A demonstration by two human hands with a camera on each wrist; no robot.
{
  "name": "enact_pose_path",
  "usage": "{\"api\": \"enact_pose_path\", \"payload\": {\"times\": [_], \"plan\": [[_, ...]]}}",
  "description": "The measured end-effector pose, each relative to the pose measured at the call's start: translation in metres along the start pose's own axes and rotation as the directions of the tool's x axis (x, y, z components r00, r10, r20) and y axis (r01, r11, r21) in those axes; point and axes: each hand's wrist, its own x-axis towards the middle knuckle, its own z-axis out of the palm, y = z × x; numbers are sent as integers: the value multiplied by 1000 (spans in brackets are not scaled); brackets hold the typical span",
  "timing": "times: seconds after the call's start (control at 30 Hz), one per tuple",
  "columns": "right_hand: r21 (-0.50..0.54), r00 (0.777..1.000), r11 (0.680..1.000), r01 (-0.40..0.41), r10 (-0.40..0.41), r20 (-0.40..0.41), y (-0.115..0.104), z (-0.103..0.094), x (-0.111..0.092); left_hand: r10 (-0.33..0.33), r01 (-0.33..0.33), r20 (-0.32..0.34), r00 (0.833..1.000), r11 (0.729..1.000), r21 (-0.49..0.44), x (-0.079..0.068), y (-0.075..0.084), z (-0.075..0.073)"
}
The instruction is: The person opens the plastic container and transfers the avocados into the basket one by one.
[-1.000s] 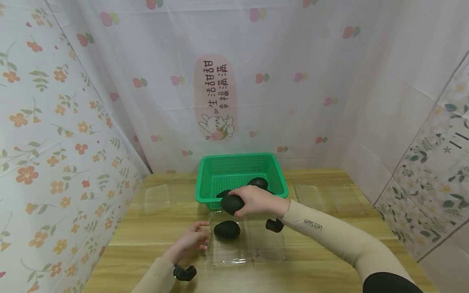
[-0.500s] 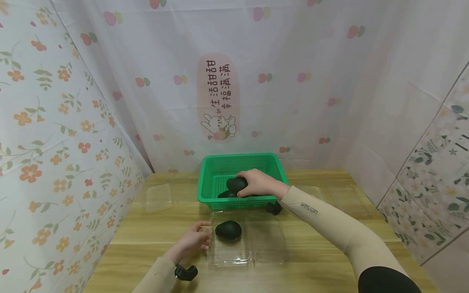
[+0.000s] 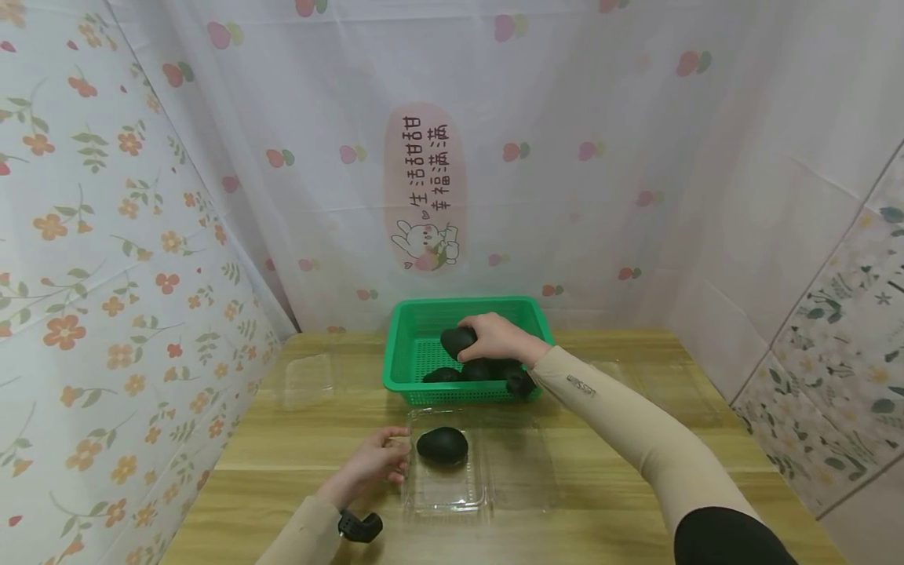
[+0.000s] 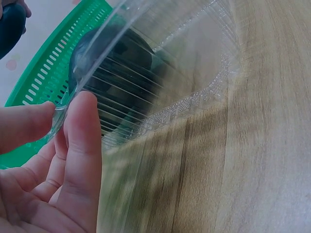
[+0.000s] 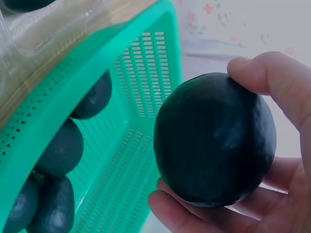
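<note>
My right hand [image 3: 497, 339] grips a dark avocado [image 5: 214, 141] above the green basket [image 3: 399, 345], thumb on one side and fingers on the other. More dark avocados [image 5: 60, 148] lie in the basket along its near wall. In front of the basket lies a clear plastic clamshell container [image 3: 445, 490], its lid [image 3: 523, 471] folded out to the right. One avocado [image 3: 442, 446] rests in its left half, toward the back. My left hand [image 3: 374, 459] pinches the container's left rim between thumb and fingers, as the left wrist view shows.
Another clear plastic container [image 3: 308, 380] lies at the table's back left. Further clear plastic containers [image 3: 671, 388] lie at the back right, faint against the wooden table [image 3: 607, 494]. Patterned curtains [image 3: 339, 196] stand behind and on both sides.
My right hand has moved away from over the clamshell container, back and up over the basket, with the avocado still in its grip. My left hand has kept its hold on the rim.
</note>
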Motion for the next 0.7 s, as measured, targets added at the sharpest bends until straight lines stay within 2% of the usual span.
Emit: {"api": "enact_pose_path", "payload": {"times": [0.3,0.7], "plan": [[2,999,999,-45,45,-12,4,-3,15,-3,3,0,1000,1000,-5,-1,-2,1],[-33,995,995,-98,97,-39,25,-2,37,11,-11,-12,1000,1000,3,1,-4,0]]}}
